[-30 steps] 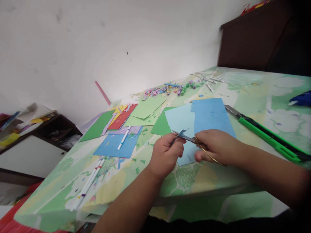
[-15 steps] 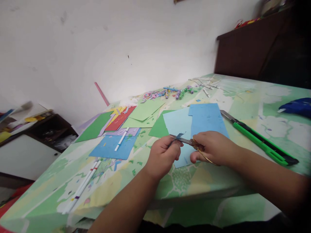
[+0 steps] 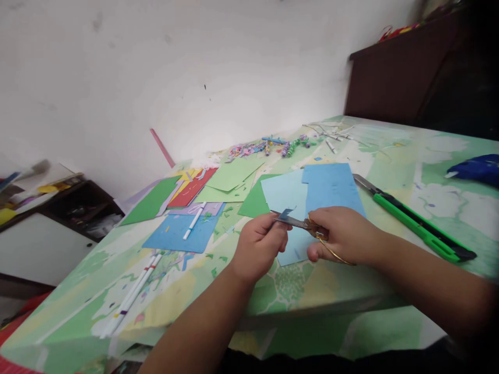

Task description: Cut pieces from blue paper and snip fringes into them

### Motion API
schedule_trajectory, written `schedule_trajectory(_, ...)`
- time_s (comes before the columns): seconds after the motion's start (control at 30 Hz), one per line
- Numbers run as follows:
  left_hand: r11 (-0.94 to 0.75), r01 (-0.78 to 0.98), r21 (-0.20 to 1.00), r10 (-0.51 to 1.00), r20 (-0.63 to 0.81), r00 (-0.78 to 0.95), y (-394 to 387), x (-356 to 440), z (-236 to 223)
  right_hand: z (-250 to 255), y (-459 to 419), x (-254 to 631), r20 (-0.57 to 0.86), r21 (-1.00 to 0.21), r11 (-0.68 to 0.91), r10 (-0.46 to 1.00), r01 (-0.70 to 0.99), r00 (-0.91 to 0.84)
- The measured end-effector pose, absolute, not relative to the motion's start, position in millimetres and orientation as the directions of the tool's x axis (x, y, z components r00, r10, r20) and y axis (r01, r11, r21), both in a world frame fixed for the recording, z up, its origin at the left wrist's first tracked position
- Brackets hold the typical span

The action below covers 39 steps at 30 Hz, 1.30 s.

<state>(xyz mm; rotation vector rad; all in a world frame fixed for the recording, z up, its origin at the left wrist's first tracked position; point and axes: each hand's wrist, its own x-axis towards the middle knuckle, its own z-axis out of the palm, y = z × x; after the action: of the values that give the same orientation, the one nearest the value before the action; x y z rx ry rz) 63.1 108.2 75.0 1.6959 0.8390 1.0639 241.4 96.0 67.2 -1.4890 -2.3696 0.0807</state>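
My right hand [image 3: 343, 234] is wrapped round the gold handles of a pair of scissors [image 3: 297, 223], whose blades point left. A small strip of blue paper [image 3: 286, 213] shows at the blades. My left hand [image 3: 261, 246] pinches that piece from the other side, its fingertips close to the blades; most of what it grips is hidden. Beneath the hands lie a light blue sheet [image 3: 286, 192] and a darker blue sheet [image 3: 333, 187], partly overlapping. A green sheet [image 3: 255, 200] sticks out on the left of them.
A green box cutter [image 3: 423, 223] lies on the right, blade out. Several coloured sheets, among them a red one [image 3: 193, 188] and a blue one [image 3: 181, 234], spread left. White sticks [image 3: 134, 293] lie near the front left. Paper scraps [image 3: 247, 149] and rolled paper pieces [image 3: 290, 148] gather by the wall.
The small blue strip has tilted up a little at the scissor blades. Both hands keep nearly the same place and hold. The view has shifted slightly.
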Motion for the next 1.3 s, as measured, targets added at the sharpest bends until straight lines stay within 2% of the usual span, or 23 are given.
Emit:
schedule_trajectory(0.17, -0.437, 0.107, 0.893, 0.854, 0.374, 0.362, 109.0, 62.2, 75.5, 66.9, 95.9, 241.0, 0.250, -0.234, 0.454, 0.883, 0.860, -0.398)
schedule_trajectory(0.33, -0.479, 0.184, 0.858, 0.848, 0.398, 0.351, 107.8, 63.5, 74.2, 65.9, 96.2, 239.7, 0.265, -0.219, 0.452, 0.881, 0.865, -0.393)
schedule_trajectory(0.47, -0.495, 0.238, 0.836, 0.846, 0.400, 0.353, 106.2, 64.0, 73.8, 65.9, 95.7, 239.2, 0.242, -0.252, 0.462, 0.881, 0.851, -0.406)
schedule_trajectory(0.67, -0.477, 0.232, 0.847, 0.853, 0.383, 0.355, 106.0, 63.6, 73.5, 66.0, 95.4, 239.4, 0.216, -0.294, 0.467, 0.883, 0.834, -0.417)
schedule_trajectory(1.07, -0.471, 0.167, 0.866, 0.833, 0.374, 0.407, 106.7, 61.3, 73.4, 66.7, 94.6, 240.7, 0.198, -0.294, 0.478, 0.877, 0.827, -0.437)
schedule_trajectory(1.3, -0.466, 0.165, 0.869, 0.835, 0.371, 0.406, 106.7, 61.0, 71.9, 65.3, 94.5, 241.0, 0.245, -0.211, 0.470, 0.874, 0.857, -0.419)
